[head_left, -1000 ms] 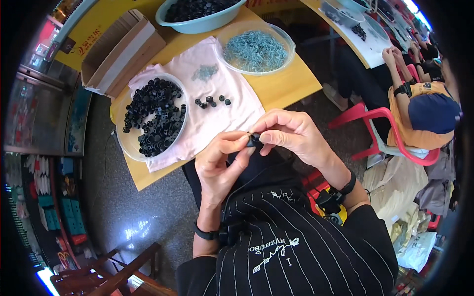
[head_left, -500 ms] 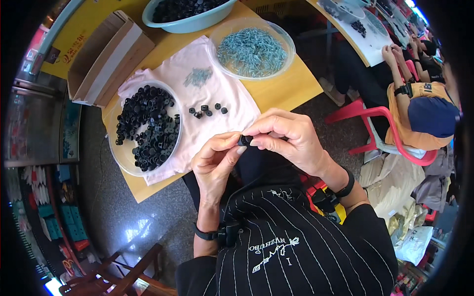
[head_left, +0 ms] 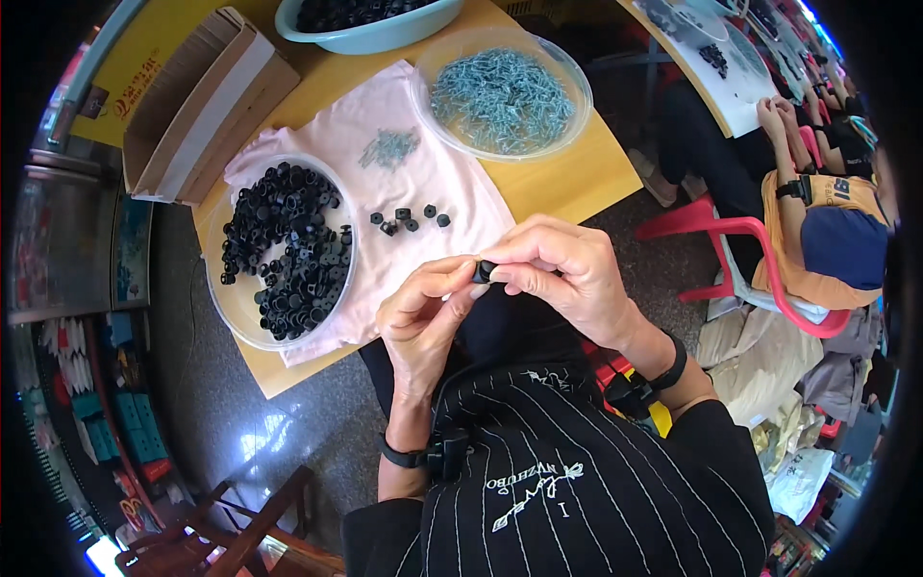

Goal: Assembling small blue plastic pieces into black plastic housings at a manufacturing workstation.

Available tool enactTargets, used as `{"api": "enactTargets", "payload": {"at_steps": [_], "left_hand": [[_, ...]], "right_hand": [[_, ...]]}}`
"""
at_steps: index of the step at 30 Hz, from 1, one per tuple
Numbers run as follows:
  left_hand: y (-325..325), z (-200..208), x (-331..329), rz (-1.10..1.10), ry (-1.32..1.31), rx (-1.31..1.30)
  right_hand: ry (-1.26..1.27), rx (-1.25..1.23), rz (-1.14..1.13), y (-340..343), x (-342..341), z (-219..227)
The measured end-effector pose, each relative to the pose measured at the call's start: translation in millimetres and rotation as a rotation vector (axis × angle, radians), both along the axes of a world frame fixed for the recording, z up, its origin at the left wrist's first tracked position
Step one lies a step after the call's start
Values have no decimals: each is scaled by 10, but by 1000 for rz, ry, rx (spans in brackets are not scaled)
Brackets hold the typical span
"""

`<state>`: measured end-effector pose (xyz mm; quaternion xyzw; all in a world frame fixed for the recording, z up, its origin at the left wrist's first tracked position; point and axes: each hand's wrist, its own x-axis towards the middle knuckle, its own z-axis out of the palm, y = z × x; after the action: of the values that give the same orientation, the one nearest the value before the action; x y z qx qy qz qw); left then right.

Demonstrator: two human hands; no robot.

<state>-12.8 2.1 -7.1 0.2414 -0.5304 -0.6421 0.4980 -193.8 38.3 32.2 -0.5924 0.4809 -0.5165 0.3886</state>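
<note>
My left hand (head_left: 423, 317) and my right hand (head_left: 562, 274) meet in front of my chest, both pinching one small black plastic piece (head_left: 484, 271) between the fingertips. On the pink cloth (head_left: 423, 188) lie a few more black pieces (head_left: 409, 219) and a small heap of silvery screws (head_left: 389, 147). A clear bowl of black pieces (head_left: 288, 250) stands to the left of the hands. Farther off is a clear bowl of screws (head_left: 502, 93).
A light blue basin (head_left: 370, 24) of black parts stands at the far edge of the yellow table (head_left: 567, 183), next to an open cardboard box (head_left: 202, 106). On the right another person (head_left: 817, 221) sits on a red plastic chair (head_left: 760, 260) at a neighbouring table.
The two hands stay together on the black piece; the fingers have shifted slightly. The view has tilted a little, so the table sits lower in the picture.
</note>
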Motion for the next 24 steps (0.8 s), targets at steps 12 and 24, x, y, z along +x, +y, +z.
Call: {"api": "enactTargets", "payload": {"at_steps": [12,24], "left_hand": [[15,22,-36,-1,27,176],[33,19,-53,-15,119,268]], "right_hand": [[88,-146,-180,46,119,-98],[392,-360,-207,80,130,-92]]}}
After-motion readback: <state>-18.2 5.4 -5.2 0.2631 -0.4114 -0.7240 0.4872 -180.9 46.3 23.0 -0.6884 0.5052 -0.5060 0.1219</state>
